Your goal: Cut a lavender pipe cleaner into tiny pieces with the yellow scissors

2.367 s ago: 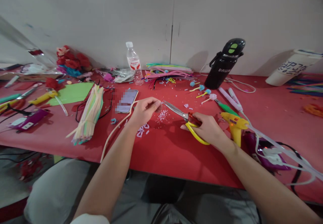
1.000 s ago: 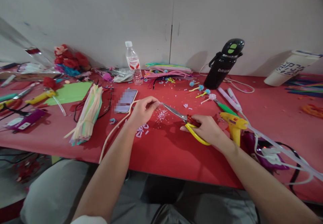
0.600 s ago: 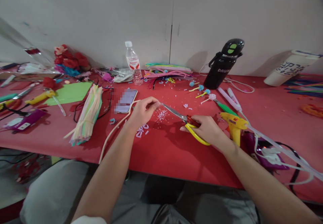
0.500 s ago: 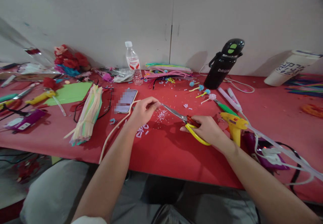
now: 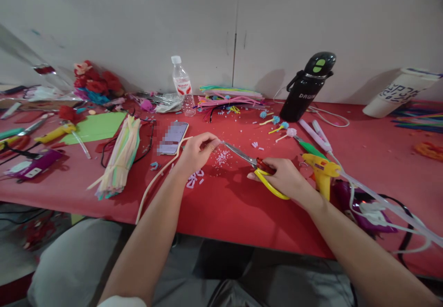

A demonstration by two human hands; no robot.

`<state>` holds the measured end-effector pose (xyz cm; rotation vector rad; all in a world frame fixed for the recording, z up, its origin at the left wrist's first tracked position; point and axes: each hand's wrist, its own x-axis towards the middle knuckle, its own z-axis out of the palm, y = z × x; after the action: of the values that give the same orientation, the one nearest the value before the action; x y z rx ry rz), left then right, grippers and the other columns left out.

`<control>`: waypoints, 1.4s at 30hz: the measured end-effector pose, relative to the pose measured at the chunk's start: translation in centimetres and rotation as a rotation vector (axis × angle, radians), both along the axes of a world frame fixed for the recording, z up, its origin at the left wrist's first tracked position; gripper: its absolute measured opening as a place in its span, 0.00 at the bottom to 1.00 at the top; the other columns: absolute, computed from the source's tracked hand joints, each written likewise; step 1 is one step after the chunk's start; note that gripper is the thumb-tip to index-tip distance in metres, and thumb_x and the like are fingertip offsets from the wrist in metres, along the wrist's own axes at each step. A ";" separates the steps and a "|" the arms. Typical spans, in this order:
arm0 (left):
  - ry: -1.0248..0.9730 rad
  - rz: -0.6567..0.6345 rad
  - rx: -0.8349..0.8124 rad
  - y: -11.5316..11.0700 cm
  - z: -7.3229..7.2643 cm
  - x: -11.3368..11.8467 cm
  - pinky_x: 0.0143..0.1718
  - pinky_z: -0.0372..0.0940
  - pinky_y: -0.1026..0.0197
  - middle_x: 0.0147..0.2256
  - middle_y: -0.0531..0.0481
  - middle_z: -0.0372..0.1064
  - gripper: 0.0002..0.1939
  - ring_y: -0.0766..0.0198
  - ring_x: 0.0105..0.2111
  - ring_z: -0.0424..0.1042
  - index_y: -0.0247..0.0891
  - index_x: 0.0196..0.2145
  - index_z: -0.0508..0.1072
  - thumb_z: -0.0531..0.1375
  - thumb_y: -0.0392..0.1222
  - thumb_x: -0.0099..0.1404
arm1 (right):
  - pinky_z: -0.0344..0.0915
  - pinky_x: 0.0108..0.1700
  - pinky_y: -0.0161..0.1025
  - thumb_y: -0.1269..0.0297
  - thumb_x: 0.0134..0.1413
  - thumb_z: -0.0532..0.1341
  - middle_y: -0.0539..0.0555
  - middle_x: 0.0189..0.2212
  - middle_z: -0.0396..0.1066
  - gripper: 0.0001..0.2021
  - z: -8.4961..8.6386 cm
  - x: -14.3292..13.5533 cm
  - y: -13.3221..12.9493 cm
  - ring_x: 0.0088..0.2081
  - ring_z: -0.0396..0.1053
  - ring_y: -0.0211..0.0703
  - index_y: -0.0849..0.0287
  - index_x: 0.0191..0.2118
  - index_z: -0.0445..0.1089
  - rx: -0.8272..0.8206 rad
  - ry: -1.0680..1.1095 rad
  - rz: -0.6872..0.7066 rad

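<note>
My right hand [image 5: 282,175] is closed around the yellow and red handles of a pair of scissors [image 5: 240,153], whose blades point left and look nearly together. The blade tips meet the fingertips of my left hand [image 5: 200,150], which is pinched. A long cream pipe cleaner [image 5: 155,180] passes behind that hand and hangs down past the table edge; its end between the fingers is too small to make out. Tiny pale clippings [image 5: 222,158] lie under the blades. Beside my left wrist are short lilac pieces [image 5: 194,179].
A phone [image 5: 175,137] and a bundle of pastel pipe cleaners [image 5: 121,159] lie left. At the back stand a clear bottle [image 5: 183,88] and a black flask [image 5: 306,90]. A yellow glue gun [image 5: 321,171] stands by my right forearm, its cable running near a purple power strip [image 5: 374,215].
</note>
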<state>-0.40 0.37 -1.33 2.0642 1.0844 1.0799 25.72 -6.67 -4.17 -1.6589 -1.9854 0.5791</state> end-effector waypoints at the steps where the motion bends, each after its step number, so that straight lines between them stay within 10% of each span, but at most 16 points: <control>1: 0.001 -0.001 0.001 0.0 0.0 0.0 0.32 0.61 0.64 0.27 0.50 0.69 0.13 0.68 0.29 0.67 0.35 0.30 0.71 0.55 0.47 0.66 | 0.47 0.22 0.32 0.40 0.43 0.62 0.45 0.18 0.51 0.26 0.0 0.0 0.0 0.22 0.45 0.33 0.58 0.21 0.54 0.000 -0.005 0.003; 42: -0.004 -0.038 -0.115 -0.2 0.0 -0.2 0.28 0.57 0.63 0.22 0.52 0.63 0.17 0.68 0.24 0.63 0.35 0.25 0.67 0.53 0.49 0.67 | 0.47 0.22 0.32 0.41 0.43 0.62 0.45 0.17 0.50 0.26 0.2 -0.1 0.0 0.22 0.44 0.33 0.58 0.20 0.53 0.050 -0.032 -0.012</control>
<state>-0.56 0.17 -1.32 1.9830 1.0756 0.9796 25.66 -6.62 -3.96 -1.6589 -1.9949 0.4970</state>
